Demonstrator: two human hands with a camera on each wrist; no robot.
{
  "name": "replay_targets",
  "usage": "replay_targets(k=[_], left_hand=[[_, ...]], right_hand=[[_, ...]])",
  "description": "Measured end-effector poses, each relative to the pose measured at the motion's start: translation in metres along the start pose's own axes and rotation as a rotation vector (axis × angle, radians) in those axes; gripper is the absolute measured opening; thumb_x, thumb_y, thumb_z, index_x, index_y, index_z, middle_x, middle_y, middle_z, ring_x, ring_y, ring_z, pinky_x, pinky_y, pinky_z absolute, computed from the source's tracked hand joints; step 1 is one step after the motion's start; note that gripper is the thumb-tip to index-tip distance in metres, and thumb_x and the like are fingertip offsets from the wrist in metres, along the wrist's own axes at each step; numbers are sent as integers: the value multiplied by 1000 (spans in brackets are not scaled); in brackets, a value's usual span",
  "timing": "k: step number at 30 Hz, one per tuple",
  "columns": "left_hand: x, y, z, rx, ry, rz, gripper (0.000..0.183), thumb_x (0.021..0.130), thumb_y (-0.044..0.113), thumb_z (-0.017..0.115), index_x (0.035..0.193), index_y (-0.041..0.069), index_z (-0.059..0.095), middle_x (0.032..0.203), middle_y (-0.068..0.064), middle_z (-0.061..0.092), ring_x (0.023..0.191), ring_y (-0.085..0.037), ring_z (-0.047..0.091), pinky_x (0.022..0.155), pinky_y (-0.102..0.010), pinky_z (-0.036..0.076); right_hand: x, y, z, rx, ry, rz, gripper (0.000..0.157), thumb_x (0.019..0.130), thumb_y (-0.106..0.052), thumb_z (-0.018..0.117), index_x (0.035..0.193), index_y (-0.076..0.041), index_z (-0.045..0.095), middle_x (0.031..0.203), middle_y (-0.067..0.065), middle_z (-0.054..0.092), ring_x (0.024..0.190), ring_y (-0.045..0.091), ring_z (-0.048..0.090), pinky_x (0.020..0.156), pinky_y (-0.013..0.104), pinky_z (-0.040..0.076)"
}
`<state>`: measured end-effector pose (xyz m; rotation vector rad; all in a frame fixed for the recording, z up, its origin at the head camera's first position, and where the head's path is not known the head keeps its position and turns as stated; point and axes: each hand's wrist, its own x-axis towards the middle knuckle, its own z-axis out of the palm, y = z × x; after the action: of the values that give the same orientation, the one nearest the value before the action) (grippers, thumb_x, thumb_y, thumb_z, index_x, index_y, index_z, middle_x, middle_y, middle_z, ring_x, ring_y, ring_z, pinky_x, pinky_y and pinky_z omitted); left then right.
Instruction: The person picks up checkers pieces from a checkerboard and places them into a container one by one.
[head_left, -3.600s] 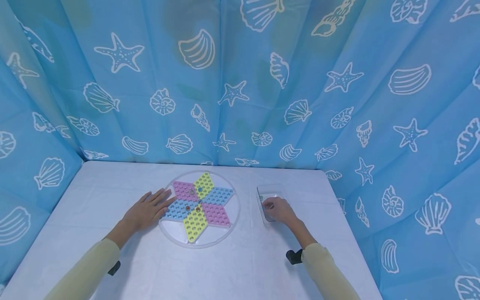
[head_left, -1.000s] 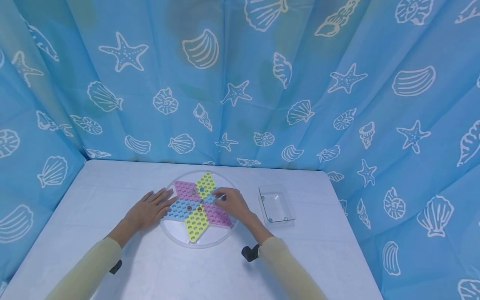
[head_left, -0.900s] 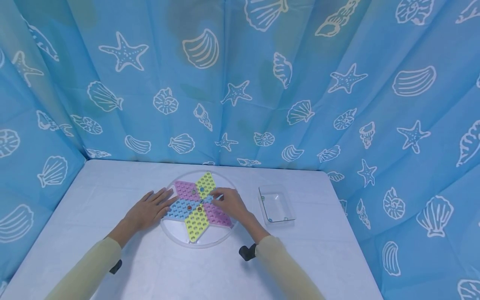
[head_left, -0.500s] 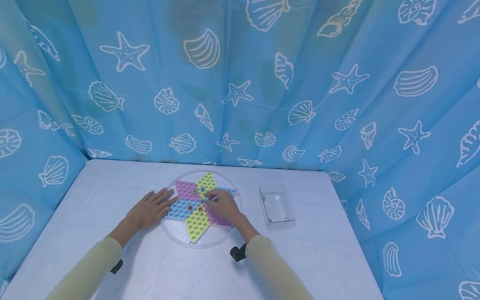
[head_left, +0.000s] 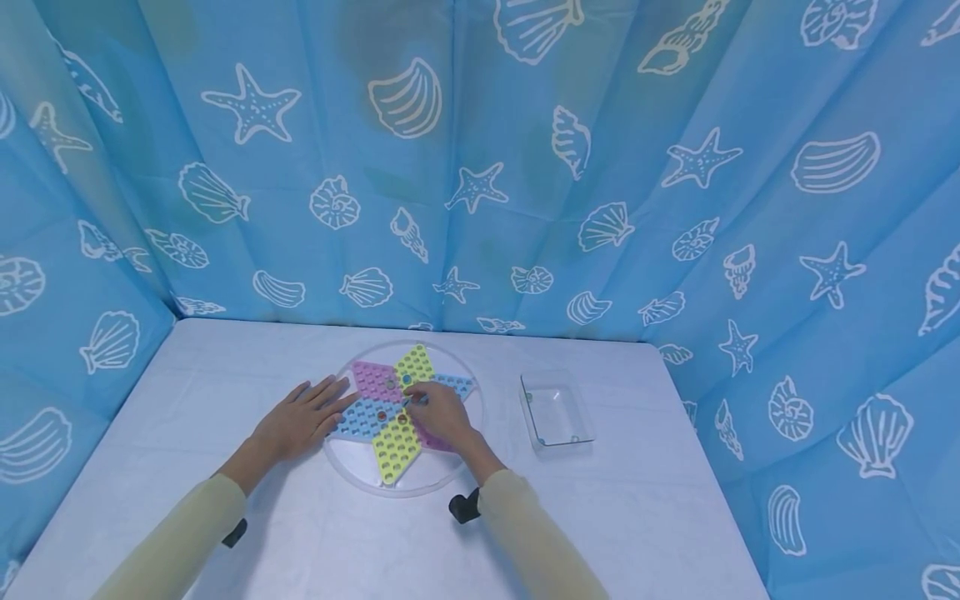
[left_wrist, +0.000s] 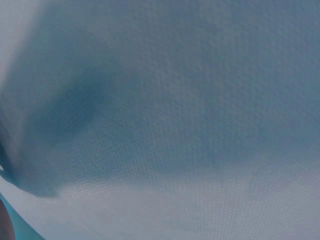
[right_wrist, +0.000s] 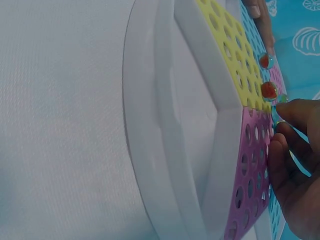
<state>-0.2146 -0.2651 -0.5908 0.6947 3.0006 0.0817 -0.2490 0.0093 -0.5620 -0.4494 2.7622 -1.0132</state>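
A Chinese checkers board [head_left: 390, 457], round and clear-rimmed with a pink, yellow and blue star of holes, lies on the table. My left hand [head_left: 300, 419] rests flat with spread fingers at its left edge, over the blue point's tip. Close over the board's centre, my right hand [head_left: 441, 412] is bent with thumb and fingertips together, a bluish marble [right_wrist: 275, 116] right at them in the right wrist view. Red marbles [right_wrist: 269, 90] sit in holes beside these fingertips. A blue marble [head_left: 407, 379] sits on the yellow point behind, a greenish marble [head_left: 391, 383] on the pink one.
A clear rectangular box [head_left: 557, 408] with a few marbles near its walls stands to the right of the board. The white table [head_left: 345, 542] meets a blue shell-print curtain [head_left: 480, 242] at the back and sides. The left wrist view shows mostly blurred white cloth.
My right hand has gone from inside the clear box to the board, then slid left across the blue point to the star's centre. The left hand stays in place.
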Motion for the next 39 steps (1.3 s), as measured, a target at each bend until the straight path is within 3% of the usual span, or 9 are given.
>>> replay_targets(k=[12,21,28,39], left_hand=[[2,1,-2,-8,7,16,57,105,49,37,157,25,35,164,-8,25,150,-34,16,118,-56,17],[2,3,-3,-18,-8,2,57,106,49,36,157,26,34,164,-8,23,150,-33,14,119,-57,14],[1,2,-4,-7,4,16,56,106,48,37,157,25,34,164,-8,24,150,-33,15,119,-56,15],[-3,4,-6,-28,-10,2,56,106,46,39,157,23,35,164,-10,24,150,-34,14,118,-57,15]], right_hand=[[0,0,2,-43,18,6,22,93,-21,70,114,-20,75,99,-8,66,90,10,58,82,29,51],[-3,4,-8,13,1,5,27,94,-20,67,120,-21,72,118,-5,67,110,16,60,96,37,48],[-1,7,-20,46,32,-55,25,94,-17,67,118,-16,73,109,-4,71,93,11,64,85,30,53],[-11,4,-46,40,58,-155,23,94,-14,68,116,-12,74,104,-1,72,89,11,64,79,26,53]])
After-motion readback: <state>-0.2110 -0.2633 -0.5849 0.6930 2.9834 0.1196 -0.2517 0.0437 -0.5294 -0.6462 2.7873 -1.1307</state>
